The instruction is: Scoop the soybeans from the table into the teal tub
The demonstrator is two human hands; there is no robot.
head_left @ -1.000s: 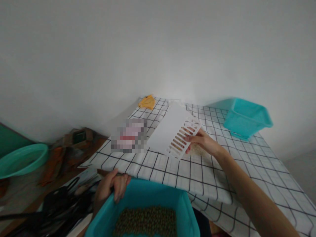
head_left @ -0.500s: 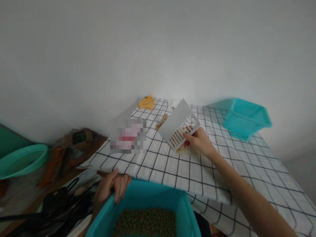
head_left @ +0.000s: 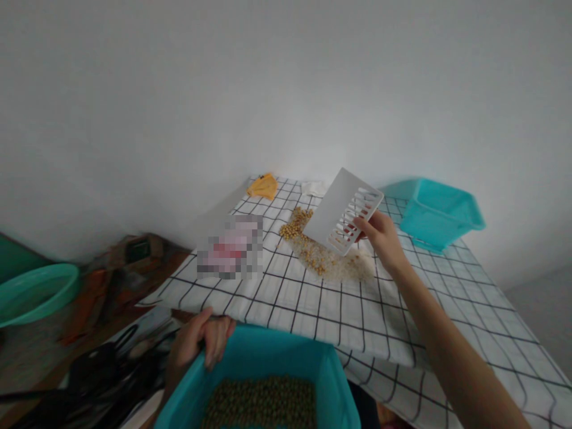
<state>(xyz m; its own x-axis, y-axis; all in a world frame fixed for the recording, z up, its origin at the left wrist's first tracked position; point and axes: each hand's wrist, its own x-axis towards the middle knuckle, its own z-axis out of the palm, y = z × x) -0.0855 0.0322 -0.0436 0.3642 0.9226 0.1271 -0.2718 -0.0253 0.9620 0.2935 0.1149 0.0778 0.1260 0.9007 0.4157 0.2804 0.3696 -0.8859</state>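
My right hand (head_left: 373, 232) grips the slotted edge of a white slotted plastic panel (head_left: 328, 211), thumb on top, holding it tilted above the table. Under and left of it lies a loose pile of yellow beans (head_left: 295, 226), spreading into small pale grains (head_left: 348, 267) that look like rice. My left hand (head_left: 205, 339) is closed over the far left rim of a teal plastic bin (head_left: 277, 342) in front of me. Inside the bin is a layer of small round greenish-brown beans or seeds (head_left: 263, 402).
A black-and-white checked cloth (head_left: 268, 298) covers the table. On it are a second teal bin (head_left: 440, 214), a yellow cloth-like item (head_left: 263, 186), a white item (head_left: 313, 189) and a blurred-out pinkish package (head_left: 230, 247). A green basin (head_left: 40, 292) and clutter sit at left; a wall stands behind.
My right hand has moved the slotted panel up and to the right, uncovering more of the beans and grains on the cloth. My left hand stays on the bin's rim.
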